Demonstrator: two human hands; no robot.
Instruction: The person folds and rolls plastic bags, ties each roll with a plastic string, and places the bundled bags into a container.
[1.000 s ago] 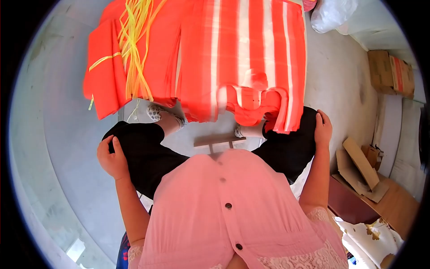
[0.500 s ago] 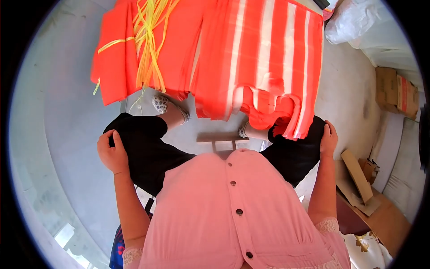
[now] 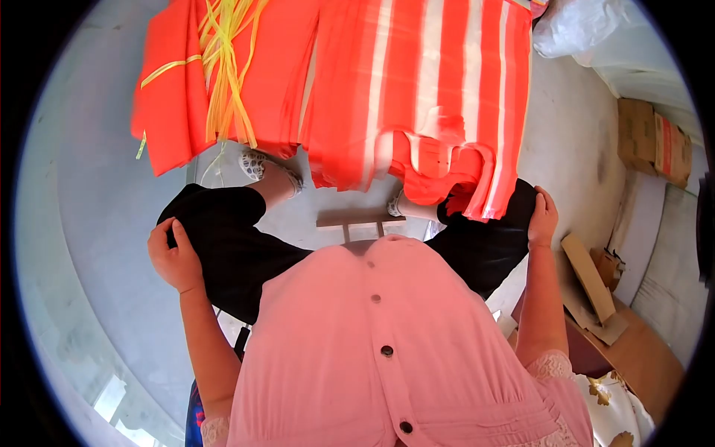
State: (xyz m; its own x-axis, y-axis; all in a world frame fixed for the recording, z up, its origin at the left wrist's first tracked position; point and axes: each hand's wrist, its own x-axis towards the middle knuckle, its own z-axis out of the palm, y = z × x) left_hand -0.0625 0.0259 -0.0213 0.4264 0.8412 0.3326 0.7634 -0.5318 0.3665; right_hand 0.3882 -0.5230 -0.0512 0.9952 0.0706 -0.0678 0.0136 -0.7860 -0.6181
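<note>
My left hand (image 3: 175,257) rests on the outer side of my left knee, against the black trousers (image 3: 223,223). Its thumb stands apart from the loosely bent fingers, and nothing is held. On the other knee lies my right hand (image 3: 543,220), also holding nothing, its fingers along the outer edge and partly hidden. Ahead of both knees is a stack of red-and-white striped plastic bags (image 3: 417,82), with cut-out handles at the near edge. Left of it lies a folded red bundle (image 3: 167,89) tied with yellow strapping. Loose yellow plastic strips (image 3: 227,71) lie across the red pile.
A small wooden stool or frame (image 3: 360,221) stands between my feet on the pale floor. To the right are a cardboard box (image 3: 639,138), flattened cardboard (image 3: 588,279) and a white plastic bag (image 3: 577,30). Patterned white cloth (image 3: 614,410) lies at lower right.
The whole view has shifted slightly, so the bags and knees appear a little further left and higher. Both hands stay on the knees.
</note>
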